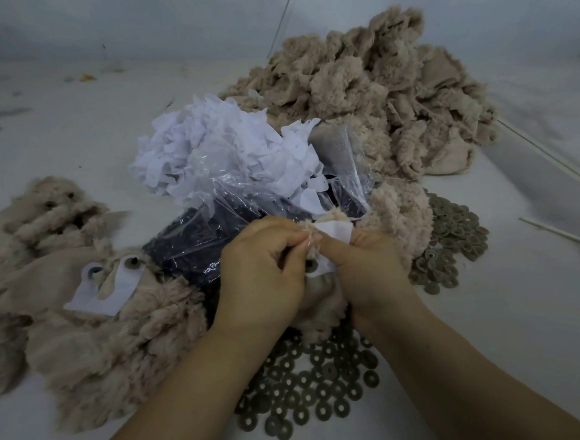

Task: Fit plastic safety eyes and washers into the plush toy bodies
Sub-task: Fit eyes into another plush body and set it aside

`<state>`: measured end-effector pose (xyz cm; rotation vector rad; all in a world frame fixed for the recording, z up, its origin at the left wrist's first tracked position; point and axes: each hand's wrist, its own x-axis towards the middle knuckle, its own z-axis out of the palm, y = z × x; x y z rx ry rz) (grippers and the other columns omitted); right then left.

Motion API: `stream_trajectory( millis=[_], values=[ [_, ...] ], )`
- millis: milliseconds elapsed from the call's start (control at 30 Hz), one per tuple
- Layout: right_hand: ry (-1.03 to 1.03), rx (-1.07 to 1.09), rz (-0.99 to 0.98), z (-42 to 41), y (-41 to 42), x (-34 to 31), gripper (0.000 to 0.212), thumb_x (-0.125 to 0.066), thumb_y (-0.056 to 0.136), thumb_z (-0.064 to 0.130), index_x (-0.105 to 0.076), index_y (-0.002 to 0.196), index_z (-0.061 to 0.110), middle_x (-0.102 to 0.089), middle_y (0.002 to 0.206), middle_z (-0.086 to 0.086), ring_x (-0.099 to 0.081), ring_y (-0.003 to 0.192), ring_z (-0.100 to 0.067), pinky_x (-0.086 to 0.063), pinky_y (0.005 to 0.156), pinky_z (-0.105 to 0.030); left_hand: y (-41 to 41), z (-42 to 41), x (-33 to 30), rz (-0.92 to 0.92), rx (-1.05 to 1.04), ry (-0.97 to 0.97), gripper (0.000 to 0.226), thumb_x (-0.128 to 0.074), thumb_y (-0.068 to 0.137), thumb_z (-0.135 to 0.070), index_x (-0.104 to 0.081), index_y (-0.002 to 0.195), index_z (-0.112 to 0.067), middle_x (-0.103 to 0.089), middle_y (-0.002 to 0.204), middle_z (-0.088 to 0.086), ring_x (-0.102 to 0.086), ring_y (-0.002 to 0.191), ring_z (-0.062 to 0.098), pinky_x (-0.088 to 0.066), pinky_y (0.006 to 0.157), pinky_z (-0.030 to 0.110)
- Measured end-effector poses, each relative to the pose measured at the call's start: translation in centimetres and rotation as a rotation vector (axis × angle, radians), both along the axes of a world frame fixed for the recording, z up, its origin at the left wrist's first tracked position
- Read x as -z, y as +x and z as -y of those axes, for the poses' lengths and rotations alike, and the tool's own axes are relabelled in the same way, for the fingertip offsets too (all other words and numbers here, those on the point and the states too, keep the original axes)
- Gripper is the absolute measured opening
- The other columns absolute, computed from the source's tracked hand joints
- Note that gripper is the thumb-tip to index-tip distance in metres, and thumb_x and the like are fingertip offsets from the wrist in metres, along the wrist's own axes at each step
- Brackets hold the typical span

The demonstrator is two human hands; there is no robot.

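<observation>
While both hands work one plush body (321, 300) at the centre of the white table (528, 306), a worker fits a safety eye (310, 263).

The left hand (261, 273) and right hand (370, 265) each pinch the fabric and its white paper patch (337, 232), fingers curled, thumbs nearly touching. The eye sits between them, just nearer the left thumb. Loose washers (310, 383) lie at six o'clock, closest to the right wrist; the bag of dark eyes (194, 240) lies at eleven, unworked bodies (375, 86) at one.
</observation>
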<state>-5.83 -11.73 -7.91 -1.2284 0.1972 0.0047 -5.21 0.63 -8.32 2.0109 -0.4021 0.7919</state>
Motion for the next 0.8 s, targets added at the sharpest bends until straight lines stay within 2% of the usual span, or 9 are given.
stream_trajectory(
  millis=[133, 200, 333, 400, 467, 533, 600, 667, 800],
  values=[
    [-0.028, 0.045, -0.037, -0.3, 0.2, 0.4, 0.017, -0.06, 0.096, 0.002, -0.07, 0.093, -0.011, -0.07, 0.096, -0.033, -0.069, 0.084, -0.038, -0.058, 0.077, -0.046, -0.1, -0.1, 0.2, -0.012, -0.001, 0.179, 0.012, -0.069, 0.08, 0.0, -0.077, 0.088, -0.002, -0.072, 0.096, 0.005, -0.061, 0.091, 0.006, -0.04, 0.093, 0.004],
    [-0.014, 0.048, -0.064, -0.1, 0.3, 0.3, 0.016, -0.061, 0.095, 0.001, -0.072, 0.089, -0.008, -0.072, 0.093, -0.03, -0.07, 0.08, -0.036, -0.059, 0.072, -0.042, -0.2, -0.1, 0.1, -0.032, -0.014, 0.239, 0.013, -0.071, 0.082, 0.003, -0.076, 0.092, -0.004, -0.072, 0.099, 0.006, -0.061, 0.093, 0.007, -0.036, 0.093, 0.001],
    [0.067, 0.01, -0.098, 0.3, 0.5, 0.2, 0.013, -0.065, 0.092, 0.003, -0.075, 0.088, -0.005, -0.074, 0.093, -0.026, -0.071, 0.08, -0.033, -0.06, 0.064, -0.035, -0.3, 0.1, -0.3, 0.041, 0.004, 0.195, 0.019, -0.069, 0.083, 0.008, -0.074, 0.097, -0.004, -0.068, 0.102, 0.007, -0.057, 0.096, 0.005, -0.035, 0.092, 0.002],
    [0.09, 0.024, -0.108, 0.2, 0.5, 0.3, 0.013, -0.067, 0.09, 0.003, -0.073, 0.093, -0.007, -0.072, 0.097, -0.03, -0.07, 0.083, -0.035, -0.058, 0.067, -0.037, -0.5, 0.3, -0.2, 0.088, 0.024, 0.175, 0.019, -0.067, 0.083, 0.009, -0.076, 0.096, -0.001, -0.068, 0.107, 0.012, -0.06, 0.099, 0.01, -0.041, 0.093, 0.008],
    [0.122, 0.026, -0.132, 0.1, 0.6, 0.4, 0.013, -0.067, 0.09, 0.004, -0.074, 0.096, -0.006, -0.073, 0.094, -0.027, -0.071, 0.083, -0.032, -0.058, 0.066, -0.034, -0.6, 0.4, -0.1, 0.105, 0.048, 0.203, 0.018, -0.065, 0.082, 0.008, -0.077, 0.094, 0.001, -0.071, 0.104, 0.014, -0.068, 0.097, 0.023, -0.05, 0.091, 0.022],
    [0.157, 0.027, -0.186, 0.1, 0.6, 0.3, 0.012, -0.068, 0.089, 0.006, -0.074, 0.095, -0.003, -0.074, 0.093, -0.023, -0.073, 0.082, -0.029, -0.058, 0.064, -0.032, -0.5, 0.4, -0.2, 0.109, 0.072, 0.278, 0.021, -0.065, 0.079, 0.01, -0.076, 0.095, 0.003, -0.074, 0.101, 0.016, -0.07, 0.097, 0.029, -0.048, 0.093, 0.031],
    [0.163, 0.053, -0.242, 0.3, 0.7, 0.1, 0.013, -0.068, 0.088, 0.004, -0.074, 0.094, -0.006, -0.073, 0.096, -0.028, -0.072, 0.083, -0.033, -0.06, 0.065, -0.035, -0.3, 0.3, -0.3, 0.074, 0.108, 0.365, 0.026, -0.062, 0.078, 0.009, -0.075, 0.1, 0.004, -0.074, 0.103, 0.017, -0.07, 0.099, 0.03, -0.046, 0.096, 0.031],
    [0.143, 0.075, -0.271, 0.5, 0.7, -0.2, 0.02, -0.066, 0.089, 0.002, -0.069, 0.102, -0.013, -0.069, 0.104, -0.034, -0.069, 0.085, -0.037, -0.059, 0.069, -0.038, -0.4, 0.1, -0.5, 0.02, 0.147, 0.399, 0.029, -0.06, 0.083, 0.003, -0.074, 0.108, 0.002, -0.073, 0.11, 0.015, -0.069, 0.105, 0.028, -0.046, 0.099, 0.033],
    [0.162, 0.023, -0.309, 0.7, 0.6, -0.6, 0.024, -0.062, 0.09, 0.001, -0.067, 0.112, -0.007, -0.071, 0.101, -0.031, -0.074, 0.084, -0.037, -0.063, 0.065, -0.041, -0.8, -0.3, -0.7, -0.091, 0.196, 0.404, 0.038, -0.066, 0.087, -0.026, -0.07, 0.12, -0.006, -0.069, 0.121, 0.006, -0.063, 0.115, 0.018, -0.05, 0.101, 0.038]
  ],
)
